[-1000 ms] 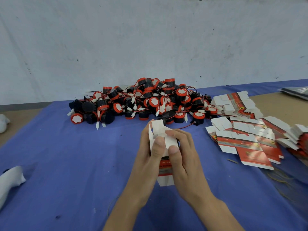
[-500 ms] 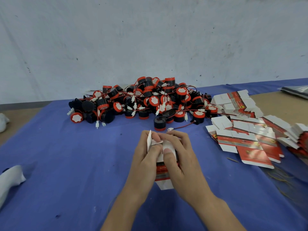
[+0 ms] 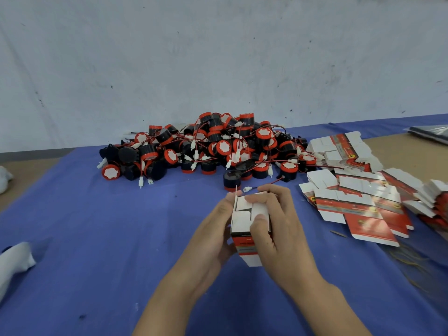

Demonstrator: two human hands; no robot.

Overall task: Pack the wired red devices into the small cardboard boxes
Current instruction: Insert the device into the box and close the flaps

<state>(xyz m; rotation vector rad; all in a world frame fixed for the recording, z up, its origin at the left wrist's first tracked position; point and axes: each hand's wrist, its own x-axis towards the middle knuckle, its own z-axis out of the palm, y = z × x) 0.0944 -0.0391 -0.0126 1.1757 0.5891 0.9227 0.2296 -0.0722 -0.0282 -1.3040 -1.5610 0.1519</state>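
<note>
In the head view you hold the small cardboard box (image 3: 242, 218) over the blue counter (image 3: 97, 238) between both hands. Your left hand (image 3: 215, 229) wraps its left side and your right hand (image 3: 278, 236) its right side. The fingers (image 3: 276, 197) of both are clamped on the card, and the right thumb presses the white end flaps that face you. One narrow flap stands up along the box's left edge, not yet tucked. The box's long axis runs from that flapped end down and toward you, to the white end poking out below your palms; whether that end rests on the counter I cannot tell. The nearest wired red device (image 3: 232, 181), a black drum on a red base, stands just beyond the box, apart from the heap of devices (image 3: 218, 149) farther beyond the box. Its white plug (image 3: 247, 189) lies just beside your right fingertips. I judge the right hand the nearer one to fetch it, reaching straight away from you, once the flaps lock and the box's other end is turned up. The flat box blanks (image 3: 358, 204) lie right of the box, well apart.
</note>
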